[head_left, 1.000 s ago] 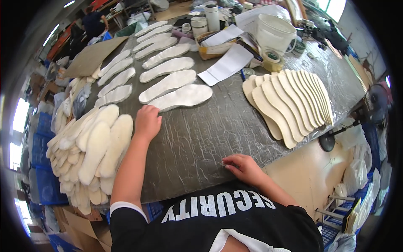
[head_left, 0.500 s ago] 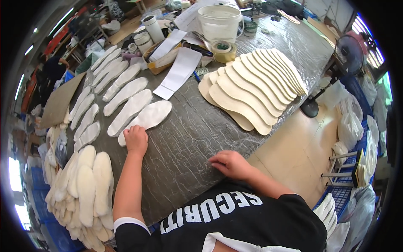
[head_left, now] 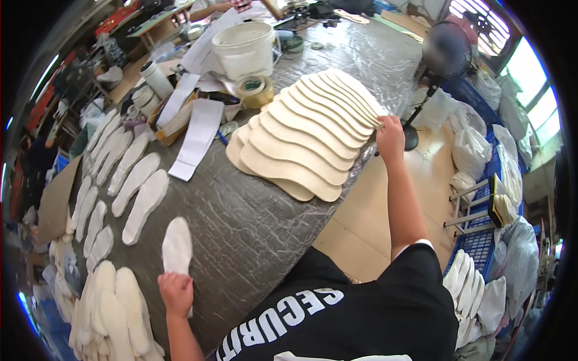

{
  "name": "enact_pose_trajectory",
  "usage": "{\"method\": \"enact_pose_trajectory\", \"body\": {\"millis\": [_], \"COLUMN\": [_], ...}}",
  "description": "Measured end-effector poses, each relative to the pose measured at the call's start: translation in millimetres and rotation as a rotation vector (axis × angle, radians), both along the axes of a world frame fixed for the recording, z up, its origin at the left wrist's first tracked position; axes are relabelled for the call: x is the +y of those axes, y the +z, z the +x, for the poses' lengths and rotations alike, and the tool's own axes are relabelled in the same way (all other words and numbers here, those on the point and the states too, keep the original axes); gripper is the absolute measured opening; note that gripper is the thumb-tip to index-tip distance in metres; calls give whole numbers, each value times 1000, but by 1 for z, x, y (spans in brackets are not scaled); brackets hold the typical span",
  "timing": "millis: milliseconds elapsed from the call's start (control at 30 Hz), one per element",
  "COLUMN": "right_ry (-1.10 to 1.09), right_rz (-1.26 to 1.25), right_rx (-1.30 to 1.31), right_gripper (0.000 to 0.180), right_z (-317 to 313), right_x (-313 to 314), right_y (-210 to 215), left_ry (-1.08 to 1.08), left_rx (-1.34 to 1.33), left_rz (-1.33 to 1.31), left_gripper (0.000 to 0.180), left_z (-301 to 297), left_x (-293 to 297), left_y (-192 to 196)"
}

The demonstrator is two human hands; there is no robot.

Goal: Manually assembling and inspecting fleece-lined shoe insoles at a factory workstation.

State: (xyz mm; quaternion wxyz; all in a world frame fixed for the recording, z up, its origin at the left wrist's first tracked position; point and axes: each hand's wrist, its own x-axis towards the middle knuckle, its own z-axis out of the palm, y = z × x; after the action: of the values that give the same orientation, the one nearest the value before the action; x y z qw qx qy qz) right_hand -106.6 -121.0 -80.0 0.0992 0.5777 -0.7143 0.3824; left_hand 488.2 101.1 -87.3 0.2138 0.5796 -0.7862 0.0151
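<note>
My left hand (head_left: 176,292) presses on the near end of a white foam insole (head_left: 177,245) lying flat on the grey wrapped table (head_left: 253,228). Far to the right, my right hand (head_left: 391,137) reaches the right end of a fanned row of tan insole boards (head_left: 307,135) and grips the edge of the outermost board. A stack of white insoles (head_left: 114,313) lies just left of my left hand. More white insoles (head_left: 129,177) lie in rows across the left part of the table.
A white bucket (head_left: 245,48), a tape roll (head_left: 254,90), white paper sheets (head_left: 198,135) and cans (head_left: 155,75) crowd the far side of the table. A black fan (head_left: 442,54) stands to the right. Blue crates (head_left: 481,240) and bags of insoles line the floor at right.
My right hand left the table's near edge and reached out to the tan boards' right end. My left hand now holds down a separate white insole. The view swung to the right.
</note>
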Motion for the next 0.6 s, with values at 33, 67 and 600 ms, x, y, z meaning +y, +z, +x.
{"method": "enact_pose_trajectory", "body": {"millis": [33, 67, 600], "right_ry": [-17, -71, -55], "right_rz": [-4, 19, -500], "right_rx": [11, 141, 266], "right_gripper": [23, 25, 18], "right_z": [-20, -36, -14], "right_x": [-8, -18, -62], "right_y": [-5, -12, 95], "left_ry": [17, 10, 295], "left_rx": [20, 24, 564], "left_rz": [15, 9, 93], "left_gripper": [20, 20, 10], "left_z": [-3, -1, -58], "left_x": [6, 14, 18], "left_y": [4, 2, 16]}}
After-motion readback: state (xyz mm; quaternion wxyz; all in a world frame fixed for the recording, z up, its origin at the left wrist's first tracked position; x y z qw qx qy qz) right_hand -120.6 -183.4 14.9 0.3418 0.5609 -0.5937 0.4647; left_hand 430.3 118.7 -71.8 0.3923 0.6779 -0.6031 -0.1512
